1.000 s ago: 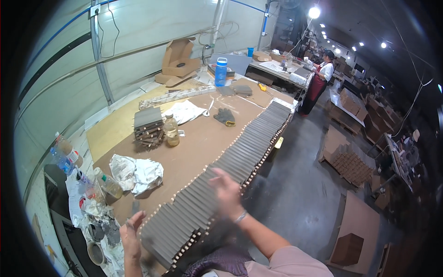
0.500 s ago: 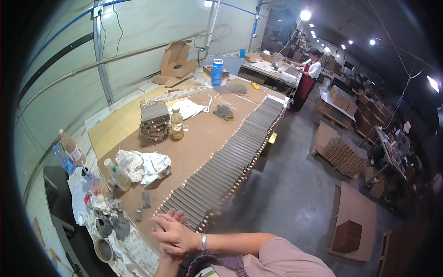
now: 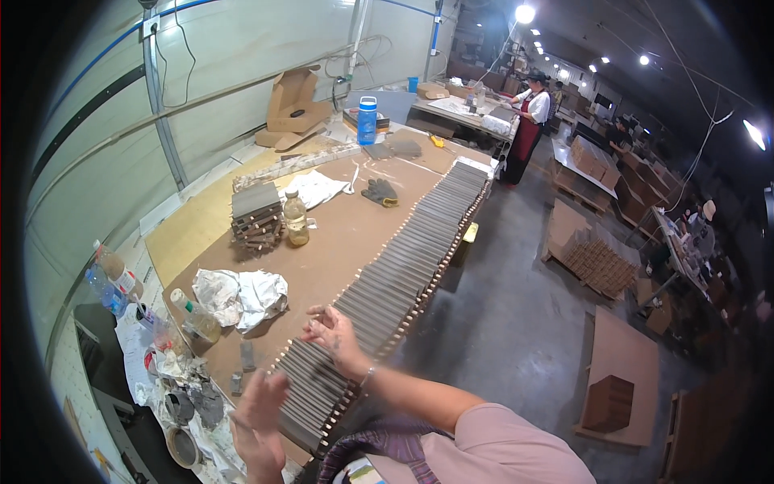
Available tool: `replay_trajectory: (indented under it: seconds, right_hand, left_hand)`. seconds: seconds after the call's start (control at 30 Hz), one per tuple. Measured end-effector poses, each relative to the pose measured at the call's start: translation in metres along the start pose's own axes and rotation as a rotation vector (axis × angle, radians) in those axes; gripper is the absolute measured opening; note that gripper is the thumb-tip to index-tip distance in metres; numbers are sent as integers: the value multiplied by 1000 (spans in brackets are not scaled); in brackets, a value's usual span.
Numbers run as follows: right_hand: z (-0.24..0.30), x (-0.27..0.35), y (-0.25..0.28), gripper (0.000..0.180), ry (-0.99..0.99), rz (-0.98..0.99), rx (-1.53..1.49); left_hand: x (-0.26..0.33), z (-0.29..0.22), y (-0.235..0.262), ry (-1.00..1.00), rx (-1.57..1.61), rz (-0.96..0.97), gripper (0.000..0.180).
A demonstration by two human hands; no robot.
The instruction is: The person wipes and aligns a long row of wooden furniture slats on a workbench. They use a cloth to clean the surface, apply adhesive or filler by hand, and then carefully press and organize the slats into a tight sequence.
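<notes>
A long row of narrow grey-brown strips (image 3: 387, 282) with pale, peg-like ends lies side by side along the table's right edge. Over its near part is my right hand (image 3: 337, 337), fingers loosely bent and apart, with nothing visible in them. My left hand (image 3: 260, 415) is raised beside the row's near left corner, smeared by motion; its fingers look stretched out and empty. Small grey blocks (image 3: 247, 355) lie on the brown tabletop (image 3: 322, 270) near the left hand.
Crumpled white cloths (image 3: 262, 298), a glass bottle (image 3: 296, 219) and a stack of dark pieces (image 3: 256, 214) stand to the left. Farther back are a dark glove (image 3: 380, 193), a blue bottle (image 3: 367, 121) and an open cardboard box (image 3: 292, 105). A person in a red apron (image 3: 528, 129) stands beyond.
My hands were together at the row's near end; now they are apart. The right has moved forward over the strips, the left back toward the near left.
</notes>
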State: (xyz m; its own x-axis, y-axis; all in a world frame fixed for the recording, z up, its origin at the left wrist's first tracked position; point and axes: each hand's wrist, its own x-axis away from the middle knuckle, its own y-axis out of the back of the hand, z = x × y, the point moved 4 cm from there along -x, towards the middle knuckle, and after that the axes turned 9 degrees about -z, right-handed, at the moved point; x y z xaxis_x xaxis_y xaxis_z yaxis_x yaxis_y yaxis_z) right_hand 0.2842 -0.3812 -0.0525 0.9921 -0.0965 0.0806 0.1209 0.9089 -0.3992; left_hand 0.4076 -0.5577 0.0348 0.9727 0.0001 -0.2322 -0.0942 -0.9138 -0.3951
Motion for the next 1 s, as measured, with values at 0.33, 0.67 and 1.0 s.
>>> replay_trajectory:
  seconds: [0.33,0.67,1.0]
  right_hand:
    - [23,59,-60,56,-234,463,-611]
    - [55,96,-76,72,1070,696,755]
    - [68,-37,17,41,527,18,540]
  left_hand:
    - [-73,33,-20,-825,-1123,3,46]
    - [-48,125,23,-17,-375,110,71]
    - [-27,4,-51,-101,-26,49,82]
